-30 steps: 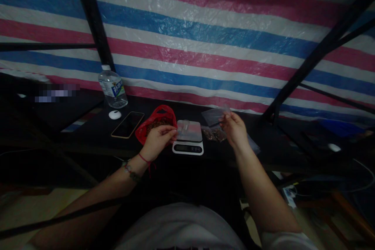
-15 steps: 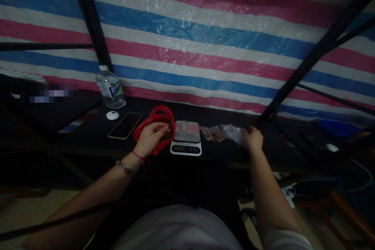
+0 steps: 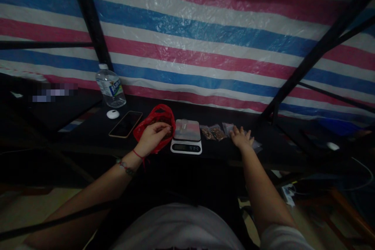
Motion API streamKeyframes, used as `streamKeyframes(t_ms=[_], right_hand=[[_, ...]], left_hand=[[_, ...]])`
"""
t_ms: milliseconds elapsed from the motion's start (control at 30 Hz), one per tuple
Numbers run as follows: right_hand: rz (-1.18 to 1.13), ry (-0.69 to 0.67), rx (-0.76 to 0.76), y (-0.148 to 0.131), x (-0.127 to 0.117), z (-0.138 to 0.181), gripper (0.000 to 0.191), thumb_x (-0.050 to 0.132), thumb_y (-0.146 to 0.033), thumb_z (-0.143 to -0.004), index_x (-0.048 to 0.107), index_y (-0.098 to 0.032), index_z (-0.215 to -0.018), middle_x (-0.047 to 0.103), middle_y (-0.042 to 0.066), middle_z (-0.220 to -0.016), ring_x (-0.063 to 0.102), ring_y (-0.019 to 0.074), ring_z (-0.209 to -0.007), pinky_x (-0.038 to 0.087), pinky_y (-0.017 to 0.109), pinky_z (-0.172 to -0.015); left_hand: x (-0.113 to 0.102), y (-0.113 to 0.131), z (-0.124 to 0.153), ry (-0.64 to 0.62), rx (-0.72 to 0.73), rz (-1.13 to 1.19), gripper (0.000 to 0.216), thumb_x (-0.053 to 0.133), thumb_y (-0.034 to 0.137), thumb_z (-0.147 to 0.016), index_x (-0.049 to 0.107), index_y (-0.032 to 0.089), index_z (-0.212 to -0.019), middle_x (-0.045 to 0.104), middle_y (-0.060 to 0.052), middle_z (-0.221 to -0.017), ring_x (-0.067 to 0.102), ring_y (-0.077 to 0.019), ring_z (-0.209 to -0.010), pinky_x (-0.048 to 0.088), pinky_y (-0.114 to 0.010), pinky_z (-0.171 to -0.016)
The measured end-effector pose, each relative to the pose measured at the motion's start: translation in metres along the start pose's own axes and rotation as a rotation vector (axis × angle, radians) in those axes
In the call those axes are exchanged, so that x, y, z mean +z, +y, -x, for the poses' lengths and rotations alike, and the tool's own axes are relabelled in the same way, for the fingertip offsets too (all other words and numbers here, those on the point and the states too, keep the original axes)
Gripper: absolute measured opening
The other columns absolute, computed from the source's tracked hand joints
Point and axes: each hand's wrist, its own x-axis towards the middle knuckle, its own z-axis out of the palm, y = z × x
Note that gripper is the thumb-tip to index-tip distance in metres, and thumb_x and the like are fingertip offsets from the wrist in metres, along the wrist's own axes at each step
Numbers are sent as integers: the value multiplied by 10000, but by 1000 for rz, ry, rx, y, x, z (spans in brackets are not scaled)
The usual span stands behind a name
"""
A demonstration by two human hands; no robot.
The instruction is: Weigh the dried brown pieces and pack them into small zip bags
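My left hand [image 3: 152, 136] reaches over the mouth of a red plastic bag [image 3: 159, 111], its thumb and fingers pressed together above small brown pieces inside. What the fingertips pinch is hidden. Just right of the bag stands a white kitchen scale [image 3: 186, 136] with a small clear object [image 3: 184, 125] on its plate. Two small clear bags of brown pieces [image 3: 213, 133] lie beside the scale. Farther right, my right hand [image 3: 241, 138] lies open with fingers spread over clear zip bags [image 3: 227, 127], whose edges show on both sides of it.
A phone [image 3: 125, 124], a white rounded gadget [image 3: 113, 114] and a large clear bottle [image 3: 110, 88] stand or lie left of the red bag. Dark metal posts [image 3: 92, 19] frame the black tabletop [image 3: 164, 103], with a striped plastic sheet [image 3: 187, 43] behind.
My right hand has moved left and spread its fingers flat over the clear bags it was gripping by one end. My left hand has stayed at the red bag.
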Motion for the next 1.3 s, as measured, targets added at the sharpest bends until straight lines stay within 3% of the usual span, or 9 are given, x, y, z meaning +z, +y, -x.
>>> streamKeyframes(t_ms=[133, 233, 400, 600, 767, 833, 933, 1067, 1300], right_hand=[[2, 268, -50, -14, -19, 6, 554, 265, -506, -912, 457, -226, -1350, 407, 133, -1404, 276, 377, -1315, 274, 546, -1007], [15, 139, -214, -32, -29, 13, 517, 327, -514, -897, 614, -187, -1175, 579, 157, -1187, 488, 317, -1140, 364, 445, -951], [45, -23, -304, -59, -23, 26, 518, 486, -583, -802, 688, -160, -1023, 608, 171, -1126, 495, 340, -1125, 371, 434, -931], [-152, -5, -315, -60, -20, 25, 306, 579, -400, -782, 668, -150, -936, 665, 132, -936, 600, 250, -915, 427, 337, -795], [-568, 129, -325, -71, -40, 33, 284, 605, -302, -735, 603, -170, -987, 663, 73, -888, 616, 195, -785, 454, 297, -698], [-820, 26, -442, -84, -49, 48, 378, 638, -303, -708, 572, -189, -1063, 660, 52, -912, 621, 185, -789, 473, 302, -707], [-1078, -343, -660, -108, -61, 83, 506, 696, -276, -674, 539, -203, -1150, 654, 38, -931, 625, 176, -831, 489, 311, -752], [-1150, -703, -815, -131, -68, 124, 559, 727, -207, -656, 543, -228, -1183, 634, 22, -961, 614, 157, -869, 490, 287, -764], [-1132, -890, -861, -137, -66, 141, 550, 747, -172, -628, 577, -224, -1149, 619, 1, -926, 593, 135, -835, 479, 258, -745]], left_hand=[[-1, 1, -1, 12, 34, -83, 223, 734, 368, -659, 704, 176, -768, 700, -59, -787, 633, -186, -705, 520, -278, -665], [-3, 0, -1, 13, 89, -184, 194, 701, 366, -694, 708, 193, -781, 707, -55, -818, 636, -194, -731, 520, -285, -679], [-3, -4, 0, -19, 198, -315, 176, 665, 341, -736, 717, 195, -818, 707, -64, -892, 644, -201, -818, 505, -298, -776], [-2, -1, 2, -87, 325, -336, 172, 619, 317, -773, 695, 170, -816, 679, -86, -996, 628, -203, -927, 499, -324, -839], [1, 3, 8, -171, 185, -291, 228, 607, 356, -776, 655, 147, -855, 686, -64, -843, 647, -172, -729, 525, -293, -686], [4, 5, 12, -223, 105, -220, 296, 604, 372, -778, 617, 144, -965, 674, -50, -802, 636, -150, -641, 517, -269, -610], [9, 8, 17, -293, 41, -136, 450, 605, 391, -774, 514, 153, -1144, 660, -36, -825, 619, -123, -589, 496, -243, -559], [12, 13, 21, -470, -49, -165, 308, 558, 431, -802, 572, 138, -896, 628, -5, -709, 564, -85, -497, 406, -195, -470], [11, 18, 27, -662, -210, -78, 276, 606, 413, -776, 549, 143, -777, 576, 38, -585, 534, -70, -440, 317, -172, -418]])
